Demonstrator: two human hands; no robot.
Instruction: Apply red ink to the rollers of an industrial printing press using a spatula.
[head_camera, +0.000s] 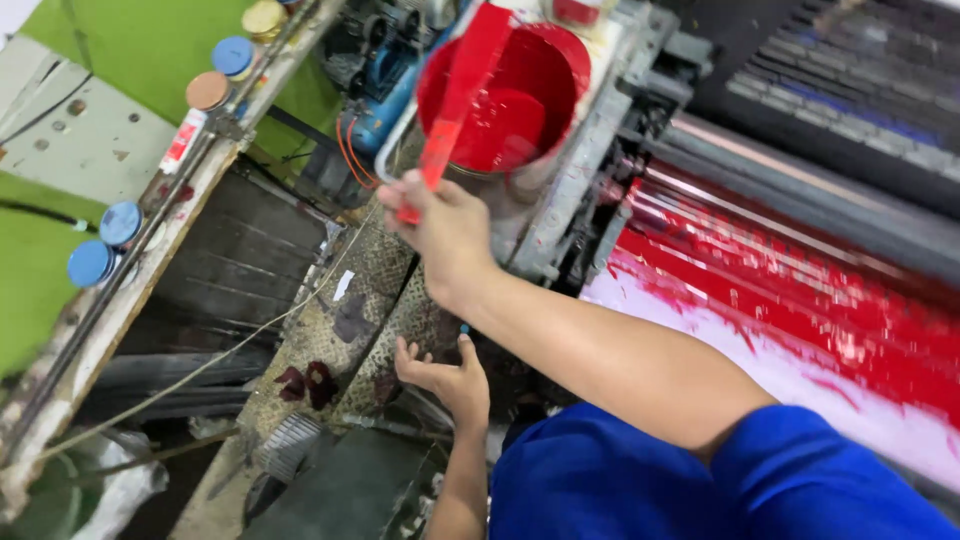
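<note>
**Red ink, knife in the can**

Red-coated ink knife dips into the open red ink can atop the press; right hand clenched round its handle. Left hand rests open, holding nothing, on the patterned metal plate below. Ink-smeared rollers lie alongside.

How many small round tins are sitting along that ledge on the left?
5, maybe more hidden: a gold tin, blue tin and copper tin near the top, then two blue tins lower down.
</note>
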